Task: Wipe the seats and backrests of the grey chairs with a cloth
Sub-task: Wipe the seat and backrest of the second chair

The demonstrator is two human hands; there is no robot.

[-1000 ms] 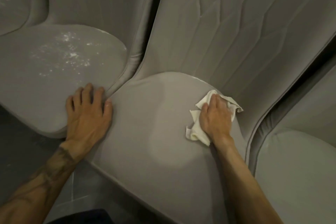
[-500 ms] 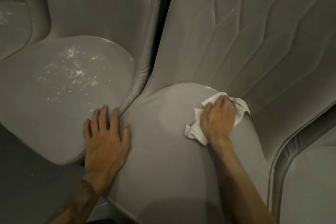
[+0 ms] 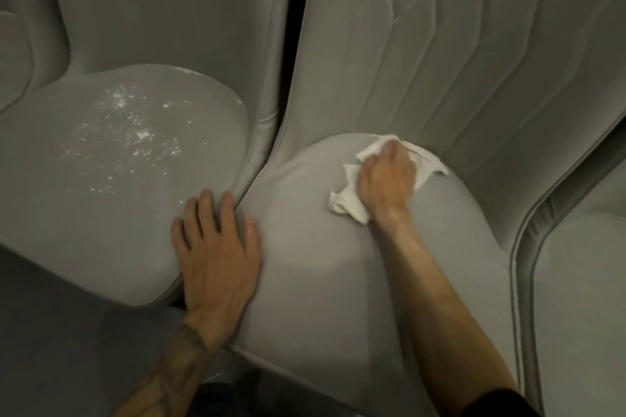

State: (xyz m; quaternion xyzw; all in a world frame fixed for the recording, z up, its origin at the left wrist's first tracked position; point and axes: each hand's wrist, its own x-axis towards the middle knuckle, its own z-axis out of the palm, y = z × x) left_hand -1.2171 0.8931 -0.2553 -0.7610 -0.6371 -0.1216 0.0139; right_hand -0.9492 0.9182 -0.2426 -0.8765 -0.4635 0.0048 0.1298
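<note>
Sliding slightly leftward since half a second before, the right hand [image 3: 386,179] gripped the crumpled white cloth [image 3: 349,201] against the rear of the middle grey seat [image 3: 321,274], where it met the quilted backrest [image 3: 440,61]. The left hand [image 3: 216,254] lay flat, fingers straight, spanning the gap between that seat and the left seat [image 3: 84,206], which was dotted with white specks [image 3: 135,135]. Dark floor [image 3: 50,332] showed below left; a third chair [image 3: 582,298] stood at the right.
</note>
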